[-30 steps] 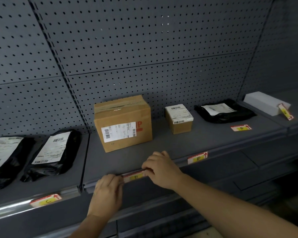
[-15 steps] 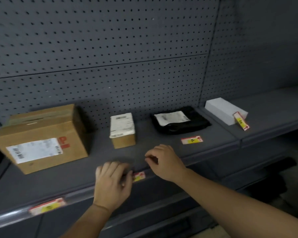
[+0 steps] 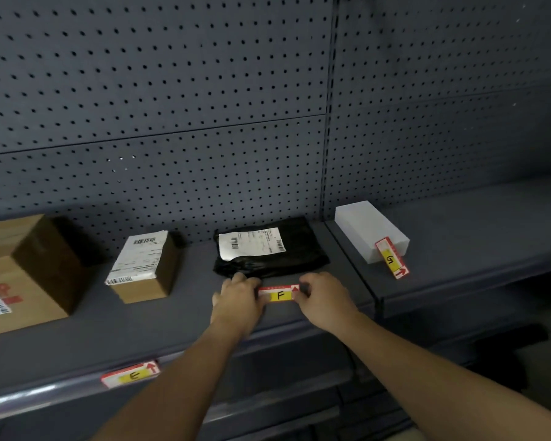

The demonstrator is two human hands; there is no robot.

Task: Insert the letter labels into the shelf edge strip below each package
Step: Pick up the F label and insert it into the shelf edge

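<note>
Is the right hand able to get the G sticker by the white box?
Probably yes. The G label leans against the white box with bare shelf in front and nothing blocking it. But the right hand is pinching the F label together with the left hand, so it must let go first.

A shop or stockroom shelving bay used for sorting parcels.

Grey perforated back panels [image 3: 159, 90] with slotted uprights rise behind a dark metal shelf [image 3: 172, 329], the kind of gondola racking shops use. Both hands pinch a red-and-yellow label marked F [image 3: 279, 294] at its ends; just behind that grip lies a black mailer bag [image 3: 287, 259] with a barcoded shipping slip, and to its left stand taped cardboard boxes [image 3: 143, 268] with similar slips. Below and left of the grip, a label marked E [image 3: 131, 375] sits in the shelf edge strip [image 3: 45, 397].
</note>
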